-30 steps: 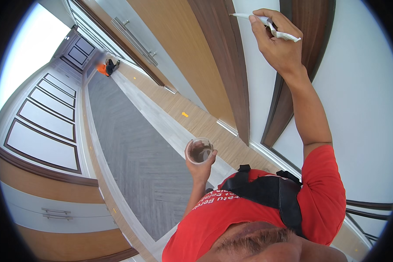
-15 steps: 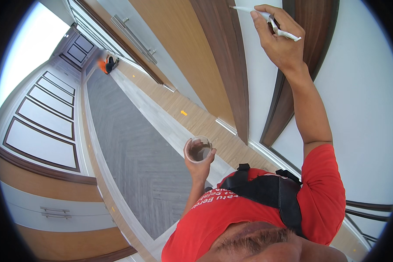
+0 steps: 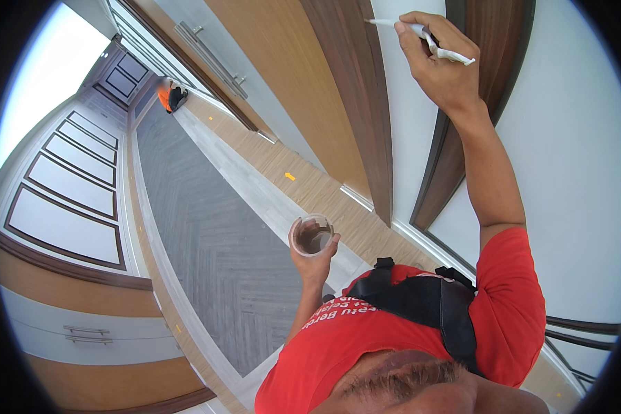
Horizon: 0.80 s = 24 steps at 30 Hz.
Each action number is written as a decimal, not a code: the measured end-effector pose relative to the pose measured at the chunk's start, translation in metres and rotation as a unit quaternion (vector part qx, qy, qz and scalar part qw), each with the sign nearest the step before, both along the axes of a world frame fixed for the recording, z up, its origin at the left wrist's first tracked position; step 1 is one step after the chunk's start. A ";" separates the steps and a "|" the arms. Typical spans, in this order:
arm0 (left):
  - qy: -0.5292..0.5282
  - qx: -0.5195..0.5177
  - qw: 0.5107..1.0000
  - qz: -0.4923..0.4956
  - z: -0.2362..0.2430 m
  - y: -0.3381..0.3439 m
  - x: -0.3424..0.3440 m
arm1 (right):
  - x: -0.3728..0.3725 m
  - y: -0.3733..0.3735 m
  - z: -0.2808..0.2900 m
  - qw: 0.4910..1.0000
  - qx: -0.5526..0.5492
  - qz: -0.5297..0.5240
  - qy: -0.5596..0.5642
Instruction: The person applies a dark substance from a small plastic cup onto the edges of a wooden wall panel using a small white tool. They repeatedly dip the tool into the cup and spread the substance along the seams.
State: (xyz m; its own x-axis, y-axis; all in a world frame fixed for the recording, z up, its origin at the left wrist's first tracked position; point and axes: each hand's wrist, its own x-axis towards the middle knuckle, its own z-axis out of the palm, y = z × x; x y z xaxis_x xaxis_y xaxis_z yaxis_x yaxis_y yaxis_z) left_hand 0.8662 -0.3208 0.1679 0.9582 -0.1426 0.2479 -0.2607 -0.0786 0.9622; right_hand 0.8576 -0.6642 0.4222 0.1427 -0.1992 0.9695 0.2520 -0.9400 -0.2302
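"Two hands are full on my feed. What are the right one's fingers doing?"

"I see the right hand (image 3: pixel 448 76) pinching a slender white brush-like tool (image 3: pixel 386 22) between thumb and forefinger, pen fashion, with a crumpled white strip (image 3: pixel 455 56) trailing back toward the wrist. I judge that hold suits fine steering of the tip."

"Is the tip touching anything?"

"It lies at the edge of the dark brown wooden trim (image 3: pixel 362 90), beside a smooth white panel (image 3: pixel 408 117); I can't confirm contact from here."

"And the left fingers?"

"The left hand (image 3: pixel 313 269) is wrapped round a clear round plastic cup (image 3: pixel 301 236), thumb on the right side, fingers on the left. Something brown shows inside. It's held mouth up, I'd guess against spilling, and near the body for steadiness."

"How do the arms sit?"

"The right arm is raised and stretched well ahead, the wrist nearly in line with the forearm. The left forearm stays low, beside the red shirt (image 3: pixel 366 338). Farther out I have the grey herringbone floor (image 3: pixel 207 221) and, well apart, a seated person in an orange top (image 3: pixel 165 98)."
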 end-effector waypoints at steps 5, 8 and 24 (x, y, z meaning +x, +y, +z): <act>0.013 -0.014 1.000 0.004 0.000 -0.001 -0.001 | -0.001 0.000 0.000 1.000 0.001 -0.004 0.013; 0.012 -0.017 1.000 0.001 -0.001 -0.001 -0.001 | 0.003 0.002 0.008 0.999 0.000 0.023 -0.031; 0.016 0.001 1.000 0.009 0.007 0.000 -0.006 | -0.003 -0.002 0.014 0.999 -0.026 0.011 -0.022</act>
State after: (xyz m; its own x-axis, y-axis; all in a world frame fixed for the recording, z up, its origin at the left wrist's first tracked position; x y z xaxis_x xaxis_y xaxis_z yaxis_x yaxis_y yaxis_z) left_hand 0.8601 -0.3210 0.1748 0.9682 -0.1249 0.2167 -0.2280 -0.0845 0.9700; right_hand 0.8551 -0.6663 0.4358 0.1038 -0.1459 0.9838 0.2813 -0.9445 -0.1698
